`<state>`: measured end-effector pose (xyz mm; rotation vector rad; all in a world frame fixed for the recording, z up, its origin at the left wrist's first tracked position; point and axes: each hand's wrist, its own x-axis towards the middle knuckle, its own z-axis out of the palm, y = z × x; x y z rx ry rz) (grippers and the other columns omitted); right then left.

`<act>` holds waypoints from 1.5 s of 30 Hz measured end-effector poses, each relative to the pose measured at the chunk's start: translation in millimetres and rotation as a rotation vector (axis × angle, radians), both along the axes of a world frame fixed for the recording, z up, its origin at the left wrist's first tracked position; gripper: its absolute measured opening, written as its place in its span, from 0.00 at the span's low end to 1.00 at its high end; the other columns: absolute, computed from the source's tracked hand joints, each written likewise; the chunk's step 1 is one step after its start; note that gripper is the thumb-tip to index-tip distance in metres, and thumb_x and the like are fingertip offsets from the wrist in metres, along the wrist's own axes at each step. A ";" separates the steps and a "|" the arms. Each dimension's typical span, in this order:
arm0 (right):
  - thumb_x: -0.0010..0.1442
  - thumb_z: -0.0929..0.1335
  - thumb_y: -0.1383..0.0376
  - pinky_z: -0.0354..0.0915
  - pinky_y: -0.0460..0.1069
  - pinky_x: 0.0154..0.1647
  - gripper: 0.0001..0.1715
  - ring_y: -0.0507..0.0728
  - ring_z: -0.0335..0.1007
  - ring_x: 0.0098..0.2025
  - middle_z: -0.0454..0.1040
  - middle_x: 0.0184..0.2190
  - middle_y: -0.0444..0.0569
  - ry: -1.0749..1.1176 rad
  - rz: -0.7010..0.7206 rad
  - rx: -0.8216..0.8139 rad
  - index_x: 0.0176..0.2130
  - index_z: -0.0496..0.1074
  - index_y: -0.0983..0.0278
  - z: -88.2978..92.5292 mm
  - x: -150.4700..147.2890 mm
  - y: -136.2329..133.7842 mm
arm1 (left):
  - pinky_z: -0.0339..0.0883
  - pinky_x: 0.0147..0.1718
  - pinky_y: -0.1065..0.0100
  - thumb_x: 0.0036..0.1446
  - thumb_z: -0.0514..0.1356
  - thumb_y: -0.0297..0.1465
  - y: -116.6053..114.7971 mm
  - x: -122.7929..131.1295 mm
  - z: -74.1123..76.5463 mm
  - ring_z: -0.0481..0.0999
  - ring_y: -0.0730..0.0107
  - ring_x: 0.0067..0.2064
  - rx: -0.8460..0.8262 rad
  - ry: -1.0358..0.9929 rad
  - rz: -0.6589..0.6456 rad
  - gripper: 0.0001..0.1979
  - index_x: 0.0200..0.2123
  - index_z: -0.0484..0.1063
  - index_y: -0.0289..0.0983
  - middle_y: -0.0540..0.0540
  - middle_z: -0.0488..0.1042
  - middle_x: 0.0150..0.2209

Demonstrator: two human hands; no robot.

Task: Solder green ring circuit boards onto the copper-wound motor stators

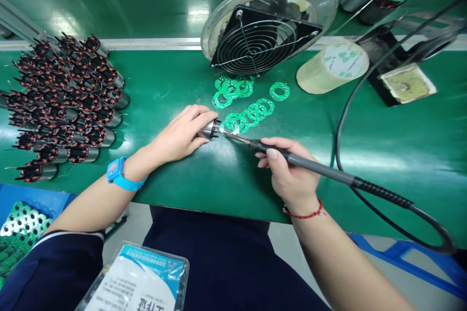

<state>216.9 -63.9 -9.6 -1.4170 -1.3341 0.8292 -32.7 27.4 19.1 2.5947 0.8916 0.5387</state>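
Note:
My left hand (182, 131) is closed round a motor stator (207, 130) lying on its side on the green bench, its pronged end facing right. A soldering iron (310, 161) is in my right hand (294, 175), gripped like a pen. Its tip reaches left to the stator's pronged end; whether it touches cannot be made out. Just beyond the tip lies a row of overlapping green ring-shaped circuit boards (251, 115). Behind them is a second loose cluster of ring boards (230, 90), and a single ring board (279, 91) sits to its right.
Many stators (69, 107) stand packed at the left. A fume extractor fan (255, 41) overhangs the back. At right are a tape-wrapped cylinder (324, 73), an iron stand with a sponge (408, 82) and the looping cable (337, 141). A blue bin (47, 197) of boards sits below left.

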 end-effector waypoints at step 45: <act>0.63 0.66 0.61 0.73 0.53 0.38 0.16 0.58 0.79 0.36 0.80 0.36 0.47 -0.413 0.181 -0.076 0.51 0.67 0.56 35.7 -13.1 13.0 | 0.69 0.49 0.55 0.53 0.64 0.28 -8.2 5.3 8.6 0.72 0.57 0.49 -0.211 -0.076 0.169 0.21 0.50 0.65 0.35 0.39 0.72 0.48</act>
